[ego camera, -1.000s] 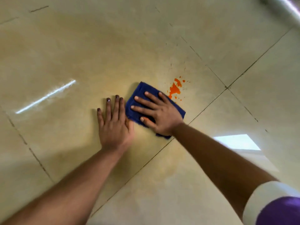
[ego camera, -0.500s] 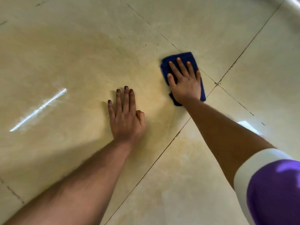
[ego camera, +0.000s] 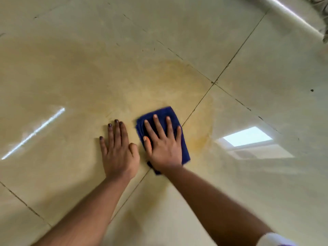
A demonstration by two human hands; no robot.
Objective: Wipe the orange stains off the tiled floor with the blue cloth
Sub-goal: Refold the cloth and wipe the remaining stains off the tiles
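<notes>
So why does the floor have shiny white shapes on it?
Head view: that is glare on the glossy tiled floor, a bright streak left of the left hand and a window-shaped patch right of the blue cloth.

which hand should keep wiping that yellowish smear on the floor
Right. The right hand already lies flat on the blue cloth, beside the smear. The left hand rests bare on the floor.
</notes>
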